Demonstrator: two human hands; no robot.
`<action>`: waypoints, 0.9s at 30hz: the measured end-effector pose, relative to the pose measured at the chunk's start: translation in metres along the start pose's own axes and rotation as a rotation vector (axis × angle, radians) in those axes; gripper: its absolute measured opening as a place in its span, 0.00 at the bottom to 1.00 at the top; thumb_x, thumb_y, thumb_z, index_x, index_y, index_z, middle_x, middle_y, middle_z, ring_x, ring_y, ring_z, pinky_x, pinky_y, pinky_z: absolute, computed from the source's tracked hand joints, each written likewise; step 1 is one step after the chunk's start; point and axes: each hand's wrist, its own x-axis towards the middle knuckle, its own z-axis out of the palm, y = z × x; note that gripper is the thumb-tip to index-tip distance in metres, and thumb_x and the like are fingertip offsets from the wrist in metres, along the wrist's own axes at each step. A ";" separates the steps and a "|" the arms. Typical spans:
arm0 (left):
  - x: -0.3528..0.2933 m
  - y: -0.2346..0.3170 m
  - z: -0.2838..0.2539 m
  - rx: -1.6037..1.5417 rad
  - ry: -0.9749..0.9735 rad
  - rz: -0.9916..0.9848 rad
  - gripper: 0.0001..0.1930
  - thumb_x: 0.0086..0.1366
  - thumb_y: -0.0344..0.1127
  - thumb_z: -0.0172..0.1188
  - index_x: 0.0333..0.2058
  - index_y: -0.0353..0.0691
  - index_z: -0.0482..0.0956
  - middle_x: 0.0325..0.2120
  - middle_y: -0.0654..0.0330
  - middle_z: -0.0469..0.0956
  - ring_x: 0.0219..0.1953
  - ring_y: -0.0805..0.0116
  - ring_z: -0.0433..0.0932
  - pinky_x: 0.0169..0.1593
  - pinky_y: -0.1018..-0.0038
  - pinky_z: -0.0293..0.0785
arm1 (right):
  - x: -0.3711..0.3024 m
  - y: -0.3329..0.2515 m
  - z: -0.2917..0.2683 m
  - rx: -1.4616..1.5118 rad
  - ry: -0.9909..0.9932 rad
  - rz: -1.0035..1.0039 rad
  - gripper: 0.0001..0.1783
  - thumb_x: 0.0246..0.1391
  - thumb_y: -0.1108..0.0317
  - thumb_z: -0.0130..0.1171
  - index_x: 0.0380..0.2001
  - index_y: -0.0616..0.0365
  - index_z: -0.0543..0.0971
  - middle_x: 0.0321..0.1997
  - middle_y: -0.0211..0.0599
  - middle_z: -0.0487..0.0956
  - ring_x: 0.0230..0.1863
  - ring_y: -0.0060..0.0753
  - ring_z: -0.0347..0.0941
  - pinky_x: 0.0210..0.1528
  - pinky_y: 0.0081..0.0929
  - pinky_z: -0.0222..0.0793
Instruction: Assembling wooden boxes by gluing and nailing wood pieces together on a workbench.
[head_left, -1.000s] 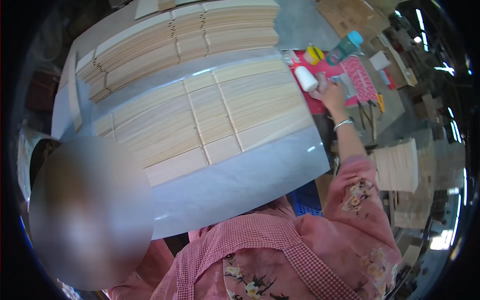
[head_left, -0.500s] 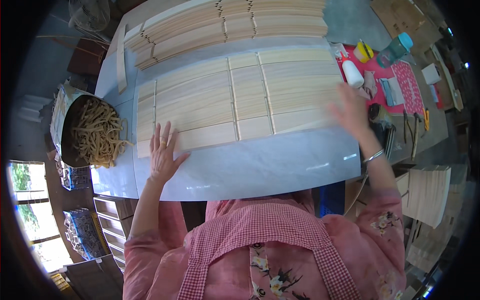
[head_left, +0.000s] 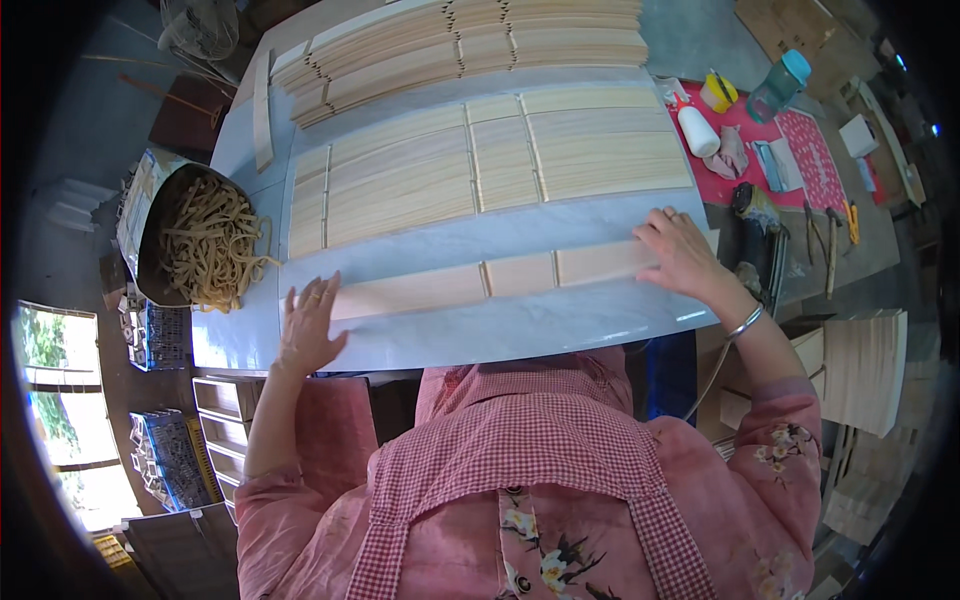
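Observation:
A pale wooden strip (head_left: 430,290) with two narrow cross grooves showing lies near the front edge of the table, separate from the others. My left hand (head_left: 312,328) spans its left end, fingers toward the far edge and thumb on the near side. At the right end, my right hand (head_left: 688,258) has its fingers bent over the far edge and its thumb at the near one. Both ends are partly hidden under the hands. Beyond the strip, several similar strips lie edge to edge as a grooved wooden panel (head_left: 400,170), its grooves lined up.
Behind are stacked grooved boards (head_left: 400,75). A bin (head_left: 150,235) of tangled tan strips (head_left: 212,245) stands left, near a narrow slat (head_left: 262,110). On the right are a white glue bottle (head_left: 698,131), a yellow tub (head_left: 718,93), a teal bottle (head_left: 778,88), cloths and pliers (head_left: 832,245).
The nearest strip has come away from the panel toward me, leaving a band of table between them. My right hand has moved down onto its right end; my left has shifted slightly nearer.

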 end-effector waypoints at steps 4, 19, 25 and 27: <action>-0.021 -0.018 -0.006 -0.027 -0.084 -0.099 0.22 0.59 0.34 0.64 0.53 0.42 0.77 0.49 0.57 0.77 0.52 0.53 0.75 0.60 0.56 0.66 | 0.019 0.015 -0.012 -0.049 0.079 0.050 0.14 0.48 0.62 0.68 0.37 0.54 0.77 0.46 0.33 0.76 0.49 0.40 0.72 0.55 0.40 0.66; 0.023 0.029 0.003 -0.163 0.179 -0.113 0.05 0.64 0.32 0.56 0.35 0.38 0.77 0.35 0.54 0.80 0.39 0.50 0.78 0.41 0.59 0.77 | 0.052 -0.011 0.003 0.025 0.248 0.293 0.07 0.54 0.71 0.59 0.37 0.55 0.79 0.30 0.43 0.82 0.29 0.51 0.78 0.33 0.43 0.73; 0.036 0.032 -0.005 -0.249 0.034 -0.362 0.09 0.63 0.32 0.54 0.40 0.36 0.76 0.36 0.49 0.81 0.39 0.46 0.79 0.43 0.56 0.76 | 0.039 -0.056 -0.006 0.204 0.188 0.142 0.09 0.54 0.74 0.55 0.39 0.57 0.79 0.24 0.43 0.80 0.24 0.48 0.75 0.31 0.38 0.72; 0.041 0.023 0.008 -0.390 0.072 -0.402 0.14 0.61 0.31 0.53 0.45 0.35 0.75 0.36 0.45 0.81 0.38 0.44 0.80 0.43 0.54 0.76 | 0.036 -0.070 -0.007 0.255 0.171 0.101 0.10 0.54 0.75 0.54 0.39 0.58 0.79 0.22 0.43 0.78 0.22 0.46 0.74 0.30 0.36 0.71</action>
